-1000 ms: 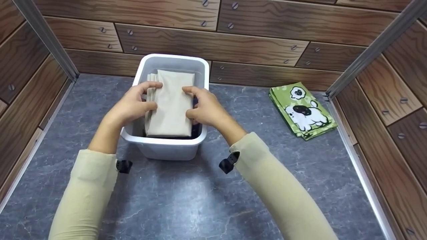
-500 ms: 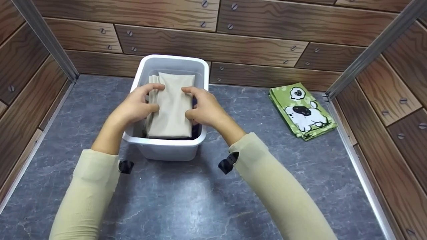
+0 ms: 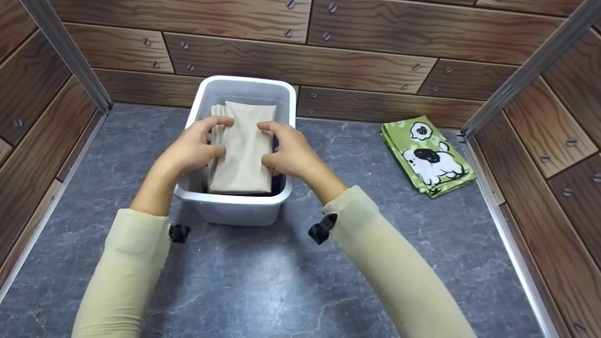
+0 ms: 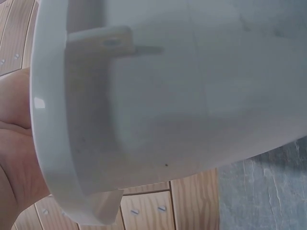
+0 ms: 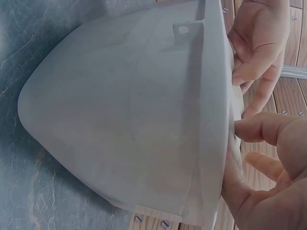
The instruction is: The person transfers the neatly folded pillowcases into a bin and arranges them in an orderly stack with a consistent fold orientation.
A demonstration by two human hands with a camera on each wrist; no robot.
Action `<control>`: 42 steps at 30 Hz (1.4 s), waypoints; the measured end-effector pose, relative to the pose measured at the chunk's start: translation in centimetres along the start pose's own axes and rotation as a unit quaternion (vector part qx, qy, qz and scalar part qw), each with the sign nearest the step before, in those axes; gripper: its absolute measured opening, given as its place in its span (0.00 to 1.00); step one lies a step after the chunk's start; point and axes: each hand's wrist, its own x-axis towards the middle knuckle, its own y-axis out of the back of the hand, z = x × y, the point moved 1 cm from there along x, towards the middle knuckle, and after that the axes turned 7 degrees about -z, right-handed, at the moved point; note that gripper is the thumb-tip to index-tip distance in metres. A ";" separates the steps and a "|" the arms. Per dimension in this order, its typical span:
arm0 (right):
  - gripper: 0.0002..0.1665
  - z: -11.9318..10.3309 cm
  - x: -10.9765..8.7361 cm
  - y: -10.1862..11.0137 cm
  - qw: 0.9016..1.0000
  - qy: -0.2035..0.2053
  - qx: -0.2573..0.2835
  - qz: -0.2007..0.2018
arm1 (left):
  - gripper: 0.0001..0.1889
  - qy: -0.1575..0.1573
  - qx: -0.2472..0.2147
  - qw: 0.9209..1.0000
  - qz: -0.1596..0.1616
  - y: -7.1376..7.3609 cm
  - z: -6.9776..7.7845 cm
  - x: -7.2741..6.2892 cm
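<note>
A folded beige cloth (image 3: 249, 145) lies inside a white plastic bin (image 3: 239, 201), its layered folds showing along the left side. My left hand (image 3: 188, 146) holds the cloth's left edge, index finger and thumb spread over the top. On the opposite edge, my right hand (image 3: 288, 150) grips it the same way. The other fingers reach down inside the bin, mostly hidden. In the left wrist view the bin wall (image 4: 158, 105) covers most of the picture. Thumb and fingers of the right hand (image 5: 273, 167) curl over the rim in the right wrist view.
A folded green cloth with a white dog print (image 3: 427, 157) lies at the right, by the side wall. Wood-patterned panels (image 3: 235, 56) enclose the grey marbled floor (image 3: 263, 281) at the back and sides. The bin stands close to the back wall.
The left hand has shifted slightly right, and the cloth's left edge has moved a little inward with it. The right hand stays nearly in place.
</note>
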 end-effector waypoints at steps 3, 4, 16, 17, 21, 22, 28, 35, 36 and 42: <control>0.47 0.0 0.0 0.0 1.000 -0.003 0.005 0.001 | 0.34 -0.001 0.002 1.000 0.002 0.0 -0.2 0.1; 0.48 0.1 0.0 0.0 1.000 -0.004 0.007 -0.001 | 0.34 0.000 0.004 1.000 0.002 0.0 -0.3 0.1; 0.47 0.0 -0.3 0.3 1.000 -0.004 0.008 -0.002 | 0.34 0.001 -0.005 1.000 0.001 -0.2 -0.5 0.3; 0.47 0.0 -0.3 0.3 1.000 -0.004 0.011 -0.003 | 0.34 0.001 -0.004 1.000 -0.001 -0.2 -0.5 0.3; 0.47 0.0 -0.3 0.3 1.000 -0.006 0.018 -0.003 | 0.34 -0.002 -0.001 1.000 -0.006 -0.2 -0.5 0.3; 0.47 0.0 -0.3 0.3 1.000 -0.007 0.019 -0.004 | 0.34 -0.003 0.000 1.000 -0.006 -0.2 -0.5 0.3; 0.46 0.1 -0.3 0.2 1.000 -0.016 0.026 -0.005 | 0.34 -0.005 0.002 1.000 -0.006 -0.2 -0.6 0.4; 0.41 0.1 -0.7 0.2 1.000 -0.011 0.026 0.005 | 0.32 0.023 0.019 0.999 -0.028 -0.5 -1.2 0.4; 0.40 0.1 -0.7 0.3 1.000 -0.009 0.025 0.007 | 0.32 0.026 0.032 0.999 -0.028 -0.5 -1.1 0.4; 0.39 0.3 -1.0 0.8 0.999 0.010 0.043 0.018 | 0.32 0.029 0.077 0.996 -0.018 -0.2 -0.8 0.3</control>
